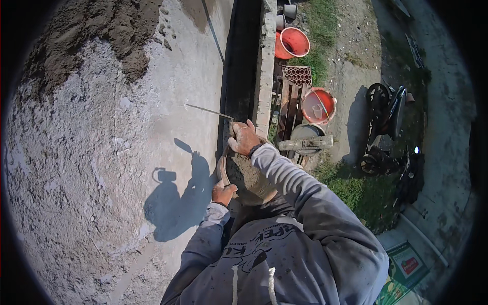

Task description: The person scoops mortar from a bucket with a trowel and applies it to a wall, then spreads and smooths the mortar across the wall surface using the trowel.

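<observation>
My right hand (244, 138) is closed round the handle of a trowel (208, 111). Its thin blade shows edge-on and points left toward the grey wall (183, 76). Below that hand, close to my body, is a bucket (222, 170) holding grey mortar (249, 175). Its left rim is gripped by my left hand (223, 193), thumb on the inner side. My right forearm covers part of the bucket's right side. Wet dark mortar (109, 38) coats the wall at the upper left, with rougher, paler plaster beneath it.
A narrow brick ledge (265, 71) runs ahead beside a dark gap (241, 66). To the right are an orange bucket (303, 42), a red crate (297, 75), a red tub (330, 108) of liquid and a long float (310, 143) across another bucket. A motorcycle (389, 119) stands farther right.
</observation>
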Tool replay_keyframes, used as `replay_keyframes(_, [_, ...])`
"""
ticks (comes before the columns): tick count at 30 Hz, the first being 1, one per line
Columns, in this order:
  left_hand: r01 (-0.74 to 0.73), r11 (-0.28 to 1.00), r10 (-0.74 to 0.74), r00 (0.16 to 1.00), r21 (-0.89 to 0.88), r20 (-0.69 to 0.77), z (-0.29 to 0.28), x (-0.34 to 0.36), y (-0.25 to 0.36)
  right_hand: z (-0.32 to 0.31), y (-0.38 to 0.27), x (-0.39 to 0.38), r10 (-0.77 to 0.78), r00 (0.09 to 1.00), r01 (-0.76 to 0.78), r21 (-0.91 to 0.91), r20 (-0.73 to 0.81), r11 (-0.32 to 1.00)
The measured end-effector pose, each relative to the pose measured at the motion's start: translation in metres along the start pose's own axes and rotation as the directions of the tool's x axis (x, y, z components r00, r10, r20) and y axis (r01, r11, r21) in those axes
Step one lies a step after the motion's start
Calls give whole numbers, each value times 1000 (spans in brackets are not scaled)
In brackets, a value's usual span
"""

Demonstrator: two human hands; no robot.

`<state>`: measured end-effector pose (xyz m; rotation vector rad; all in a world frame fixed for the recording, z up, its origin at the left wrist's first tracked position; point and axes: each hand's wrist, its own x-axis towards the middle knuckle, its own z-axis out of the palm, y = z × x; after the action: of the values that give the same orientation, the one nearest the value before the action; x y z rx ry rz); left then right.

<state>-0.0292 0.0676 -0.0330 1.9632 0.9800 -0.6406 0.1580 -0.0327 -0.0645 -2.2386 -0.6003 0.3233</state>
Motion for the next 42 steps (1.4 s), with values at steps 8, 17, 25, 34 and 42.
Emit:
replay_keyframes(8, [14,990,-32,991,139,129,35,103,36,-99,64,39,193,867,-213,-8,459,977])
replay_keyframes(17, [-396,917,354,868,-56,-348,-57,140,80,41,132,55,448,754,-363,-264,481,894])
replay_keyframes(25, [-265,963,245,768,54,-592,-139,67,64,57,221,104,530,768,-429,-325,360,843])
replay_keyframes(34, [-165,976,89,896,-140,-436,-108,75,54,36,262,132,645,753,-607,-244,126,756])
replay_keyframes(42, [-155,969,59,903,-195,-425,-97,74,53,37,249,142,617,779,-573,-270,112,773])
